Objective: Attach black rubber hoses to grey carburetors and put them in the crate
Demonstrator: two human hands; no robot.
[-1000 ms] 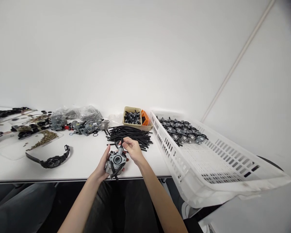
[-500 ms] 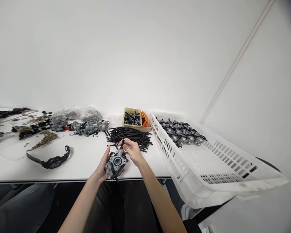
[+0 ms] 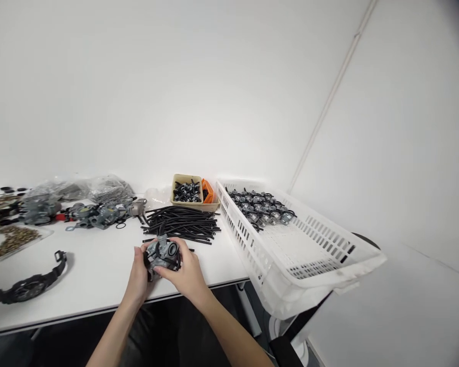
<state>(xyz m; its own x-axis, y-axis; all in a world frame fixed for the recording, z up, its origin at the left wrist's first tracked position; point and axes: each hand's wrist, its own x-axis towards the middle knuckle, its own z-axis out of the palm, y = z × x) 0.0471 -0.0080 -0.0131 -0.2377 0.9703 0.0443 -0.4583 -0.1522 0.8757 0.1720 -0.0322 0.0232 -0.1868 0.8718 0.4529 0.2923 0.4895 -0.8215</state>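
Between both hands is a grey metal carburetor (image 3: 161, 251) with a black cap on top and a black hose looped at its side. My left hand (image 3: 138, 272) grips its left side, fingers partly hidden behind it. My right hand (image 3: 186, 270) wraps its right side, the thumb pressed across the lower front. Just behind the hands lies a pile of black rubber hoses (image 3: 181, 223). Rows of similar carburetors (image 3: 262, 208) fill the far end of the white plastic crate (image 3: 260, 283) at right.
A beige tray (image 3: 178, 178) of small black parts stands by an orange basket (image 3: 207, 191) against the wall. More carburetors (image 3: 103, 216) and plastic-wrapped parts (image 3: 109, 188) lie at left. A black wristwatch (image 3: 28, 288) rests near the table's front edge, with brass pieces (image 3: 13, 239) behind it.
My right hand has moved from the carburetor's black top cap down to its right side. The carburetor has been turned in the hands. The view has swung right.
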